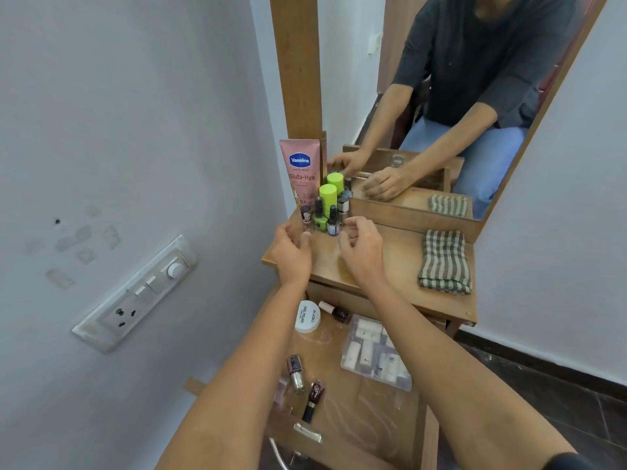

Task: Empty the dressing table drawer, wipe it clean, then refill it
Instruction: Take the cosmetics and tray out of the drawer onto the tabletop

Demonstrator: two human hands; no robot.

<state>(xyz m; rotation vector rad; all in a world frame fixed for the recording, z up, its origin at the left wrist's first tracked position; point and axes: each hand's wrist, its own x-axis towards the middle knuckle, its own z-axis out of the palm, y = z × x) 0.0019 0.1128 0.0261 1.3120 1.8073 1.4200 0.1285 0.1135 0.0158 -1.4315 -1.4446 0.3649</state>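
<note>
The dressing table drawer (368, 415) stands pulled out under my forearms. In it lie a white jar (307, 317), three nail polish bottles (296, 372) and a clear pouch of small tubes (373, 356). On the table top (390, 262), a pink Vaseline tube (300, 167), a green bottle (327, 198) and several small nail polish bottles (333, 222) stand clustered at the back left. My left hand (291, 251) has its thumb against the base of a small clear bottle (307, 220); whether it grips it is unclear. My right hand (361, 249) hovers beside the cluster, fingers curled, holding nothing.
A folded checked cloth (444, 262) lies on the right of the table top. The mirror (441, 96) rises behind the table. The wall on the left is close and carries a switchboard (135, 293). A metal clip (307, 432) lies at the drawer's near end.
</note>
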